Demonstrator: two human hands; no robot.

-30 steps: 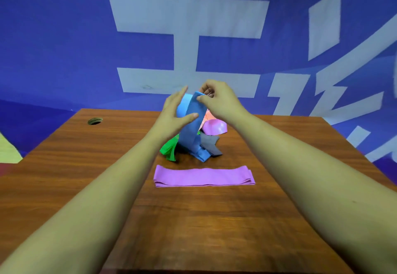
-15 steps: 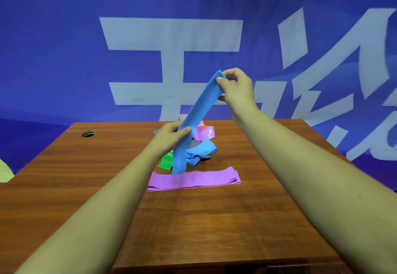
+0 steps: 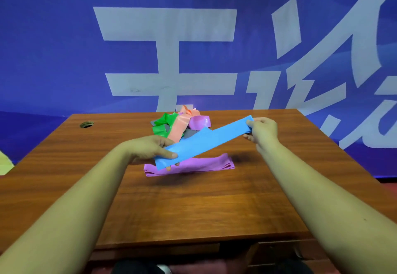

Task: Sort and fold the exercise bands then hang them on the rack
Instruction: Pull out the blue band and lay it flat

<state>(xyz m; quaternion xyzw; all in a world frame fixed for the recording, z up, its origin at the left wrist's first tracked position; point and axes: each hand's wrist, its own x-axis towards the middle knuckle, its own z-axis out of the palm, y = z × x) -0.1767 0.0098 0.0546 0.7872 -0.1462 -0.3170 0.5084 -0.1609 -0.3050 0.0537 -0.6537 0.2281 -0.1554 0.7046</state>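
Observation:
A blue exercise band (image 3: 204, 142) is stretched out flat in the air above the table, slanting up to the right. My left hand (image 3: 150, 148) pinches its near left end, thumb on top. My right hand (image 3: 262, 131) pinches its far right end. Under it a purple band (image 3: 206, 165) lies folded flat on the wooden table (image 3: 193, 205). Behind, a loose pile of bands (image 3: 180, 123) holds green, salmon, grey and purple ones. No rack is in view.
A round cable hole (image 3: 87, 124) sits at the table's far left corner. A blue banner with white characters (image 3: 167, 59) hangs right behind the table's far edge. A drawer front (image 3: 277, 252) shows under the near right edge.
The blue band has come out of the pile and swung from upright to nearly level. My right hand dropped and moved right; my left hand slid down to the band's lower end.

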